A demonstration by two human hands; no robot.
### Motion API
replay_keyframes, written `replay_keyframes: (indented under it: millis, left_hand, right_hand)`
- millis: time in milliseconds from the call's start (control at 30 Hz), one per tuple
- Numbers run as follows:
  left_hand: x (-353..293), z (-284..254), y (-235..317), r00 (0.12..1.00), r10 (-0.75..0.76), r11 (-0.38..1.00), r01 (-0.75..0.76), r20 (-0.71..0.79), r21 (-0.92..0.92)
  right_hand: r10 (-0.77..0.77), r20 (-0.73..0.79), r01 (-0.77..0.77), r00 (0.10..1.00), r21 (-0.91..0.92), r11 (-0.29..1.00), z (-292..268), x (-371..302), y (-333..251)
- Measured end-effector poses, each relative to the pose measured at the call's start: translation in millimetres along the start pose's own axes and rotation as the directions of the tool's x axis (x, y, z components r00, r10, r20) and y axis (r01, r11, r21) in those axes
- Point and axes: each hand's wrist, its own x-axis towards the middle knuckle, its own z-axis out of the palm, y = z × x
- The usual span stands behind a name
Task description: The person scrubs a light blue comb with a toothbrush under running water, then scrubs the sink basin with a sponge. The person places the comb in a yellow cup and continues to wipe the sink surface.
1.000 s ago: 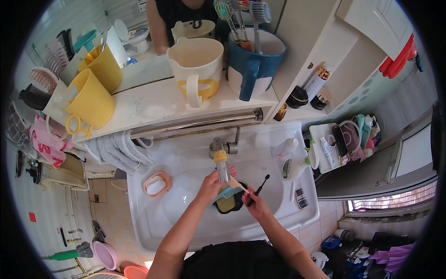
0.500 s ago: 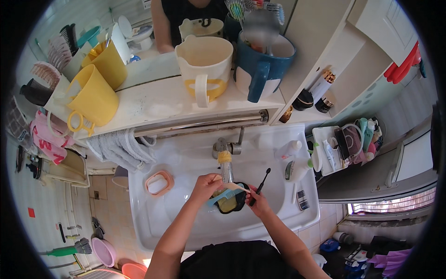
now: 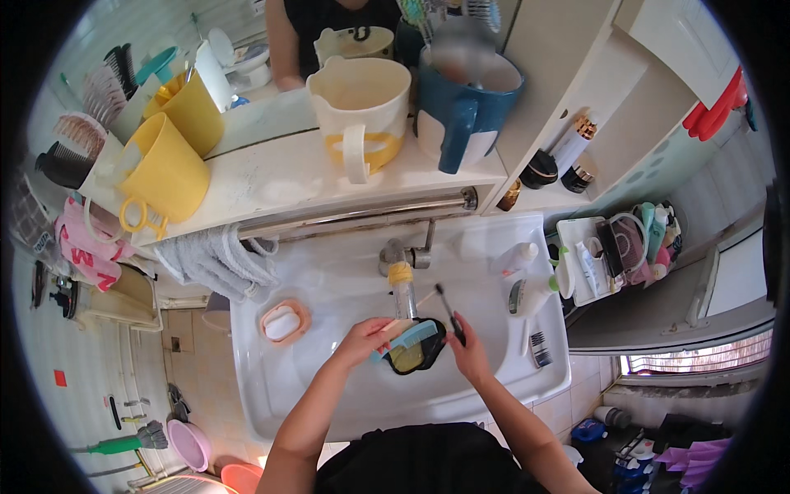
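My left hand (image 3: 364,340) is closed on a pale, peach-coloured flat thing (image 3: 401,327) with a thin end slanting up to the right; it looks like a tail comb, though my fingers cover part of it. My right hand (image 3: 469,352) grips a black toothbrush (image 3: 449,305), its bristle head pointing up and away. Below the tap (image 3: 398,262), which has a clear tube and yellow band on its spout, a light blue comb (image 3: 415,335) lies across a black-rimmed dish (image 3: 431,356) with a yellowish inside. The dish sits in the white washbasin (image 3: 329,395).
A pink soap dish (image 3: 285,322) sits on the basin's left. At the right edge stand pump bottles (image 3: 531,295) and a small black-bristled brush (image 3: 540,349). Above, the shelf (image 3: 271,181) holds a cream mug (image 3: 362,115), a blue mug (image 3: 465,107) and yellow cups (image 3: 169,169).
The toothbrush in my right hand has swung from leaning right to leaning left. My hands have moved slightly apart, and the peach-coloured thing has tilted with its thin end upward.
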Motion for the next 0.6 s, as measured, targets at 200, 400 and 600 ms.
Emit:
replay_keyframes:
  millis: [200, 400, 600]
  left_hand:
    - [-1, 8, -20, 0.994, 0.103, 0.929, -0.082, 0.038, -0.36]
    - [-6, 21, -21, 0.997, 0.074, 0.872, -0.053, 0.024, -0.487]
    - [-1, 20, -33, 0.993, 0.109, 0.795, -0.068, 0.033, -0.603]
  right_hand:
    - [0.212, 0.271, -0.221, 0.939, 0.002, 0.975, 2, -39, -15]
    - [0.124, 0.26, -0.16, 0.958, 0.121, 0.98, 1, -35, -43]
    - [-0.108, 0.206, 0.145, 0.972, -0.171, 0.975, -3, -37, -59]
